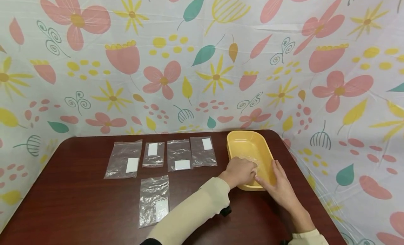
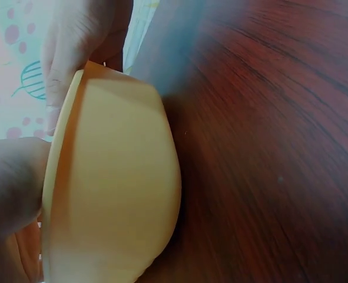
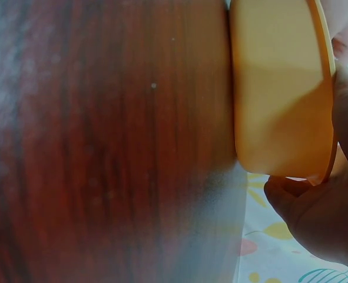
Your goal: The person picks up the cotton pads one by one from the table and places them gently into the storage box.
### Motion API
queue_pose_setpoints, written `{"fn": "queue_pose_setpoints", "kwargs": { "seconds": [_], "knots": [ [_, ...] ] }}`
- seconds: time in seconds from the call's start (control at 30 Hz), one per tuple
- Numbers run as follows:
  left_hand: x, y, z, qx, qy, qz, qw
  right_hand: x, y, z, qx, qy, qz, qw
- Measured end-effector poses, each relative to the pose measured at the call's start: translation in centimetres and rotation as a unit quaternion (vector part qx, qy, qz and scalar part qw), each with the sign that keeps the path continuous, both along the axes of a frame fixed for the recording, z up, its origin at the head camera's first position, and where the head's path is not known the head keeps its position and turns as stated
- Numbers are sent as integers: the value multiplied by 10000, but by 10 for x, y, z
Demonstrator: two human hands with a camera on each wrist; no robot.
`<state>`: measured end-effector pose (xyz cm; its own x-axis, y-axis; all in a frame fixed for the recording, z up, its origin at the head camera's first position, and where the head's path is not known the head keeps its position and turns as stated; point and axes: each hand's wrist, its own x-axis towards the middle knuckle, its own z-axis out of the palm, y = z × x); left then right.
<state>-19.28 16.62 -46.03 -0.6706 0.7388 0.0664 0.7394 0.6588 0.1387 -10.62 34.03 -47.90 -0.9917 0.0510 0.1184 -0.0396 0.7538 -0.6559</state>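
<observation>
Yellow tray [image 1: 266, 151] sat at the table's [image 1: 79, 189] right end. Left hand [image 1: 241, 171] reached inside over its near rim, fingers curled on a clear bag [image 1: 250, 160]. Right hand [image 1: 281, 187] lay flat vs tray's right wall, fingers straight. Five clear bags w/ white cards, e.g. [image 1: 123, 163], lay left of tray.

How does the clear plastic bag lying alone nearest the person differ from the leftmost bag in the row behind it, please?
The lone clear plastic bag lies by itself, nearer the person; the leftmost clear plastic bag in the row lies beside three others. The lone bag's white piece looks faint, the leftmost bag's plainly white. Both lie flat on the dark wooden table.
</observation>
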Motion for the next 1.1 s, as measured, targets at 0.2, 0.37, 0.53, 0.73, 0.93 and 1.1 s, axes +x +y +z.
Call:
{"fn": "queue_pose_setpoints", "kwargs": {
  "seconds": [0.2, 0.37, 0.53, 0.73, 0.93, 1.1],
  "knots": [
    [3, -15, 8, 105, 155, -34, 9998, -1, -2, 0, -26, 44, 14, 10000],
    [7, -27, 18, 43, 187, 46, 9998, 0, -1, 0, -8, 25, 25, 10000],
    [11, -40, 26, 196, 290, 62, 9994, 0, -1, -1, -8, 72, 48, 10000],
    [15, -62, 34, 404, 467, 76, 9981, -2, -1, -3, 13, 119, 75, 9999],
    [21, -86, 39, 671, 362, 155, 9970, -2, -2, -1, 55, 55, 86, 9999],
    [23, -106, 40, 862, 244, 309, 9955, -1, -2, 0, 60, 96, 80, 9999]
  ]
}}
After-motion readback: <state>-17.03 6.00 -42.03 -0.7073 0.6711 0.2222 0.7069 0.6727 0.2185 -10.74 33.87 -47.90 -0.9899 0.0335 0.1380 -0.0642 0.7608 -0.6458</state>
